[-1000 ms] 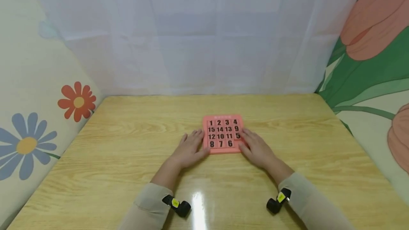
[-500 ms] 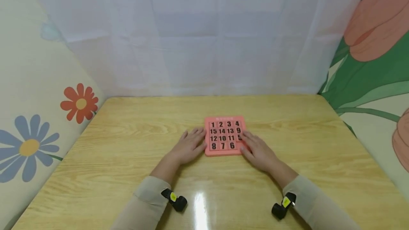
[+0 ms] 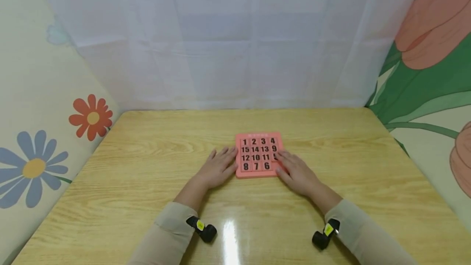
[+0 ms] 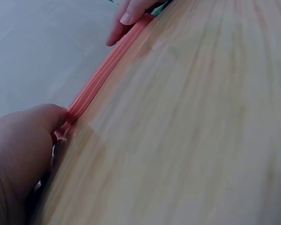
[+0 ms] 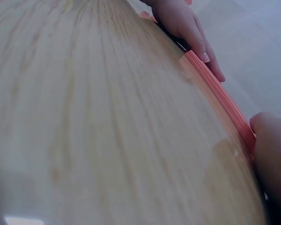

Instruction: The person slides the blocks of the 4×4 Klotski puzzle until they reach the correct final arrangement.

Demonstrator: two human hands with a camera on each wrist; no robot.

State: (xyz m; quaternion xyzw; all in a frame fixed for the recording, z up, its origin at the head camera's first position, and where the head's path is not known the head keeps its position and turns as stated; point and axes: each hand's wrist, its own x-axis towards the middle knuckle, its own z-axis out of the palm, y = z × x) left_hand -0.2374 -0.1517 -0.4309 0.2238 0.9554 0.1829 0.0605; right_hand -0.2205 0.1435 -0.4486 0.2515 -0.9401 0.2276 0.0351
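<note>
A pink number slide puzzle [image 3: 259, 175] lies flat on the table, its tiles bearing black numerals. The top row reads 1, 2, 3, 4, and the bottom row 8, 7, 6 with a bare slot at the right. Along the puzzle's left side, my left hand [image 3: 218, 169] rests with its fingers fairly straight against the frame. My right hand [image 3: 299, 176] lies at the right side, its extended fingertips over the edge and partly covering the 5 tile. In the left wrist view, the puzzle's front edge [image 4: 100, 75] runs between both hands; the right wrist view shows that edge [image 5: 220, 96] too.
The wood-grain table [image 3: 147, 142] stretches around the puzzle, with a glossy light reflection near its front. A white cloth [image 3: 220, 52] hangs behind it. Flower-printed panels [image 3: 33, 85] flank both sides. Each sleeve carries a small black wrist camera [image 3: 209, 233].
My left thumb has slid off the puzzle's lower left corner to its side. The right fingers cover slightly more of the 5 tile. The number order is the same.
</note>
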